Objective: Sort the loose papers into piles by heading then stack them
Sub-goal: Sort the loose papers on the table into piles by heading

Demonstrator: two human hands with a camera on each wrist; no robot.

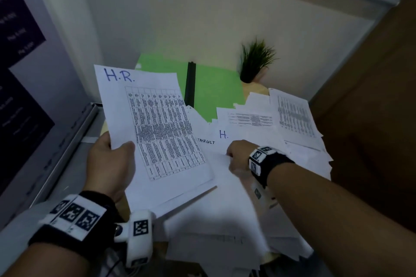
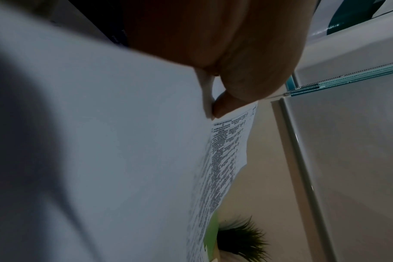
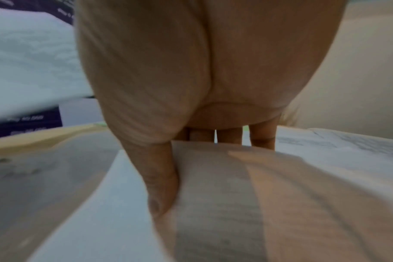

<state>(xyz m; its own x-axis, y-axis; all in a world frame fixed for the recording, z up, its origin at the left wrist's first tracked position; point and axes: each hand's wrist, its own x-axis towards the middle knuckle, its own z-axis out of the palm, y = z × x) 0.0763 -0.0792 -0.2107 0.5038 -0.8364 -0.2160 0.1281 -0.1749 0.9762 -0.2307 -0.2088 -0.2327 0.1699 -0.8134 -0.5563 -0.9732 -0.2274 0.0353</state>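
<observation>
Papers [image 1: 258, 220] lie loose and overlapping across a pale wooden table [image 1: 255, 87], covering nearly all of it; only a strip of bare wood shows at the far end and at the near left edge. One sheet headed "H.R." [image 1: 155, 132] in blue handwriting, printed with a dense table, is raised off the heap and tilted toward the camera. The left hand [image 1: 111, 164] holds it by its lower left edge, thumb curled over the front; in the left wrist view the thumb [image 2: 224, 106] presses on the printed side of the sheet. The right hand [image 1: 238, 157] is down on the heap just right of that sheet, gripping a blurred white page [image 1: 227, 186]; in the right wrist view the thumb [image 3: 162, 191] lies on top of the page with the fingers [image 3: 261, 136] behind its far edge. Beyond this hand, sheets marked "H." [image 1: 224, 134] and "TASKLIST" [image 1: 206, 141] lie flat among the others.

At the far end of the table a bright green sheet [image 1: 213, 90] sits partly under the papers, with a black bar [image 1: 190, 83] across it. A small potted plant [image 1: 254, 63] stands beside it near a cream wall [image 1: 202, 18]. A grey panel [image 1: 67, 96] with dark posters [image 1: 15, 24] runs along the left, and a brown surface [image 1: 371, 119] rises on the right.
</observation>
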